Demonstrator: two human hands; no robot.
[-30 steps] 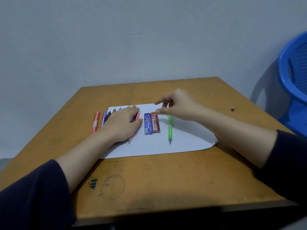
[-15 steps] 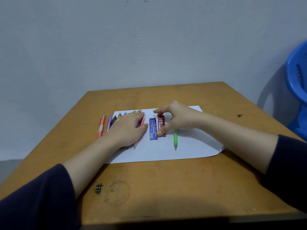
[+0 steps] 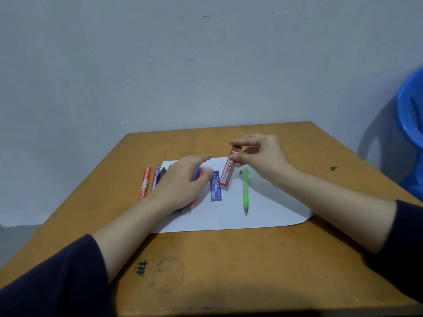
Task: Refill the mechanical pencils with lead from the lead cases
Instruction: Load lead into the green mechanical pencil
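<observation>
My right hand (image 3: 263,157) pinches the top of a red lead case (image 3: 230,170) and tilts it up off the white paper (image 3: 270,211). A blue lead case (image 3: 215,186) lies flat just left of it. A green mechanical pencil (image 3: 245,191) lies on the paper below my right hand, tip toward me. My left hand (image 3: 183,184) rests flat, fingers apart, over a row of pencils, with a blue and a pink one partly showing under its fingers. An orange-red pencil (image 3: 145,183), a purple pencil (image 3: 155,178) and a black pencil (image 3: 161,173) lie left of that hand.
The brown wooden table (image 3: 229,271) has a drawn hash mark (image 3: 140,268) near its front. A grey wall stands behind the table. A blue plastic chair (image 3: 412,124) is at the right edge.
My right hand closed on the red lead case and lifted its far end off the paper, away from the blue case. My left hand stayed over the pencils.
</observation>
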